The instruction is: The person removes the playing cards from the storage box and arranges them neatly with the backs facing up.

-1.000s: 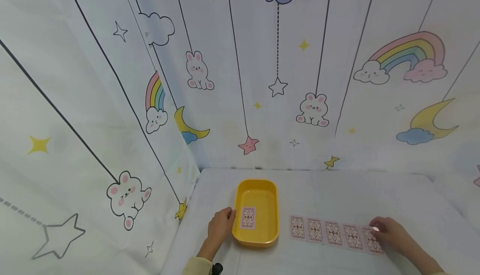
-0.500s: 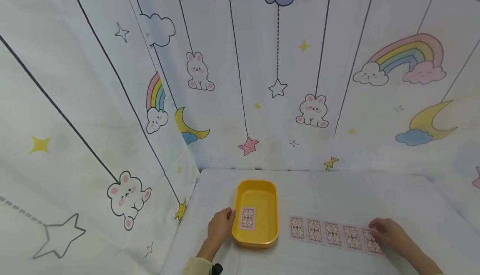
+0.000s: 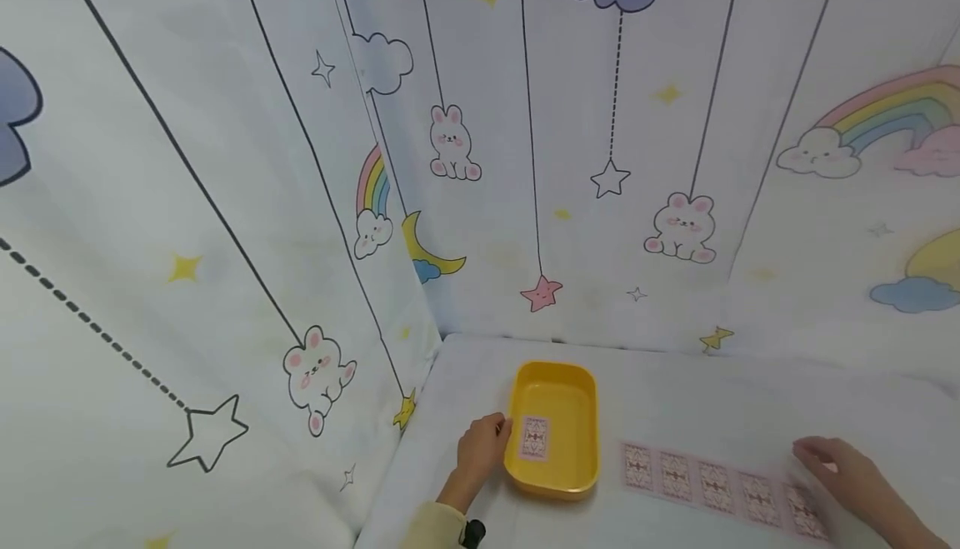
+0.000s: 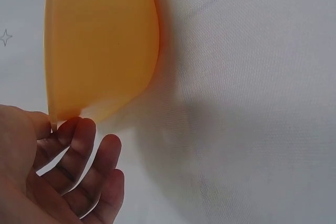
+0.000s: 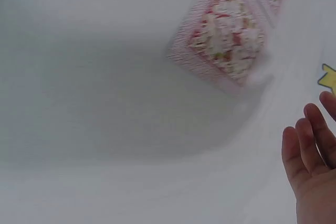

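Note:
My left hand (image 3: 482, 449) pinches the left rim of a yellow plastic tray (image 3: 573, 416) between thumb and fingers. In the left wrist view, the thumb and index finger of the left hand (image 4: 63, 171) meet at the rim of the tray (image 4: 100, 40), the other fingers loosely bent. One playing card (image 3: 535, 438), patterned back up, lies inside the tray. To its right, several playing cards (image 3: 716, 486) lie back up in a slanting row. Just beyond the rightmost card (image 3: 806, 511), my right hand (image 3: 851, 478) holds nothing, its fingers relaxed and apart from the card (image 5: 228, 35) in the right wrist view.
A white cloth (image 3: 675, 399) covers the table. Behind and to the left hang white curtains (image 3: 487, 66) printed with bunnies, stars, clouds and rainbows. A dark wrist device (image 3: 472, 534) sits by the left sleeve (image 3: 435, 526).
The head view has turned left, so everything appears farther right. My right hand has come off the rightmost card. My left hand keeps its pinch on the tray.

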A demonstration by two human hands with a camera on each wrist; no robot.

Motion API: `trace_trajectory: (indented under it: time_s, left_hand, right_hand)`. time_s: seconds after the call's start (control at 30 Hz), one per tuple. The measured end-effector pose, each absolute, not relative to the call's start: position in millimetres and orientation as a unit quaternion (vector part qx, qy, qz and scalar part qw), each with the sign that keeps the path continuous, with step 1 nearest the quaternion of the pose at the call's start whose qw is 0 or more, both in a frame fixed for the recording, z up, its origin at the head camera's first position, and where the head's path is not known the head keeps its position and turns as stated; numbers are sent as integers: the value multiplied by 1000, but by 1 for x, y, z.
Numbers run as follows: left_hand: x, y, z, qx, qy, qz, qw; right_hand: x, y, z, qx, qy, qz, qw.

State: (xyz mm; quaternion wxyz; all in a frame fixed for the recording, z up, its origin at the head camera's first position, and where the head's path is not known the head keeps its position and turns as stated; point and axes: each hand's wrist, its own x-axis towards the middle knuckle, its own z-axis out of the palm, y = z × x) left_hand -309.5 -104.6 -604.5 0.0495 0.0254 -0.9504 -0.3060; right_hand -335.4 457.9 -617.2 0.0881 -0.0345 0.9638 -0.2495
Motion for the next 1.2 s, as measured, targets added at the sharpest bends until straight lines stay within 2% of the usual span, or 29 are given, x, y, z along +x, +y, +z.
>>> trace_trajectory:
  time_s: [0.17,0.43,0.77,1.03,1.2]
  left_hand:
    - [-310,-104,-608,40,-951,-302,47]
    - [-309,-110,-614,45,-951,-301,46]
    - [-309,-103,-612,40,-949,-310,40]
    - [-311,-100,-608,34,-947,-317,45]
    - [-314,-102,-605,39,-948,-313,43]
  right_hand:
    - [-348,416,-584,-82,965,-247,2]
    - [-371,308,-548,-185,933,-292,-99]
    - [-394,190,-527,-202,926,-318,-23]
    - [-409,130,-543,-235,930,-279,54]
    - [-413,106,-559,-259,927,-259,76]
